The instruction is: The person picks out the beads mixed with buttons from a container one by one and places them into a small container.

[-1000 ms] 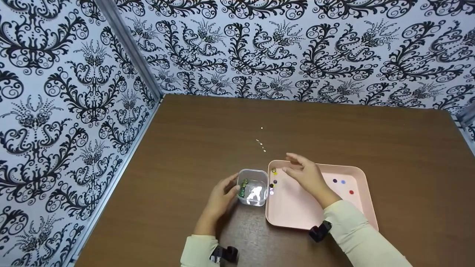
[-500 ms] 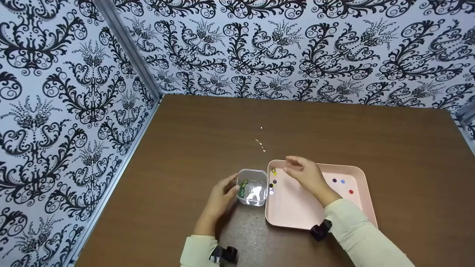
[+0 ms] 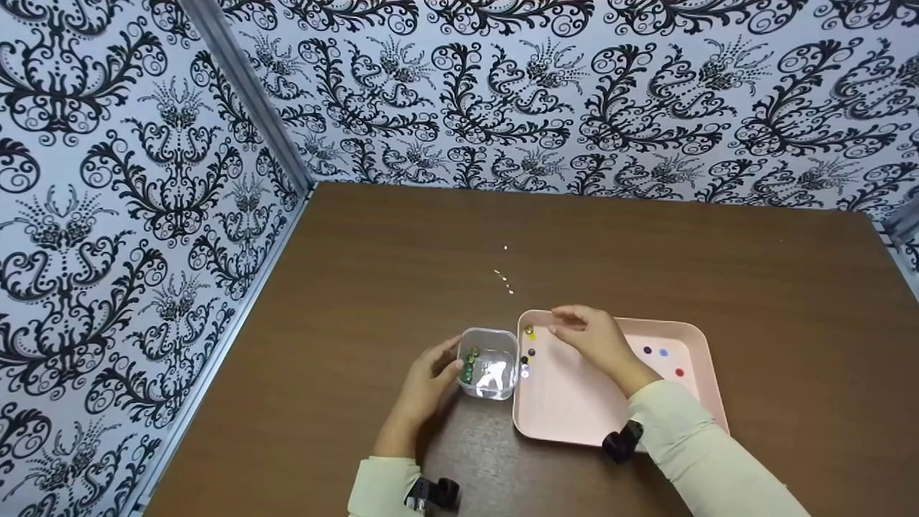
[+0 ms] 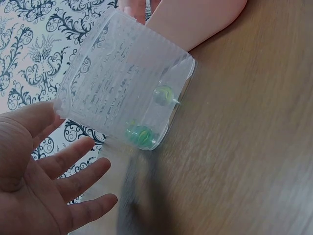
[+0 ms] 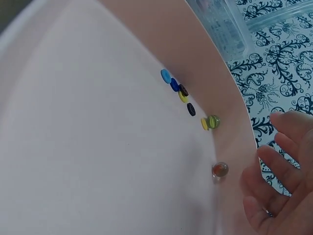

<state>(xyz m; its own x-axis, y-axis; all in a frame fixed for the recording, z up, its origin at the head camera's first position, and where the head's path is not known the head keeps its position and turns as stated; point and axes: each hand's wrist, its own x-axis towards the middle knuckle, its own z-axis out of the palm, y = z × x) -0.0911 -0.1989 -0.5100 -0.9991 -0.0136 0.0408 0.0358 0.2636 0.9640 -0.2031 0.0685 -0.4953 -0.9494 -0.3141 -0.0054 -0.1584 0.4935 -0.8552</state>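
Observation:
My left hand (image 3: pixel 423 384) touches the left side of a clear plastic container (image 3: pixel 488 332) with thumb and index finger. In the left wrist view its other fingers (image 4: pixel 83 183) are spread apart. Several green and yellowish marbles (image 3: pixel 468 373) lie inside along the left wall. Over the far rim of a pink tray (image 3: pixel 567 409) hovers my right hand (image 3: pixel 592 337), fingers loosely bent, with nothing seen between them. A yellow-green marble (image 5: pixel 214 121) and an orange-brown marble (image 5: pixel 220 170) sit against the tray wall near that hand.
Several small coloured discs, among them a light blue disc (image 5: pixel 166 76) and a black disc (image 5: pixel 191 109), lie along the tray's left wall. A red disc (image 3: pixel 680 372) lies on its right side. Small white marks (image 3: pixel 505 278) show on the brown table (image 3: pixel 380 266). Patterned walls (image 3: pixel 502 93) stand behind and left.
My right hand has shifted slightly, its fingertips a little nearer to me than before. The left hand and the container stay in place.

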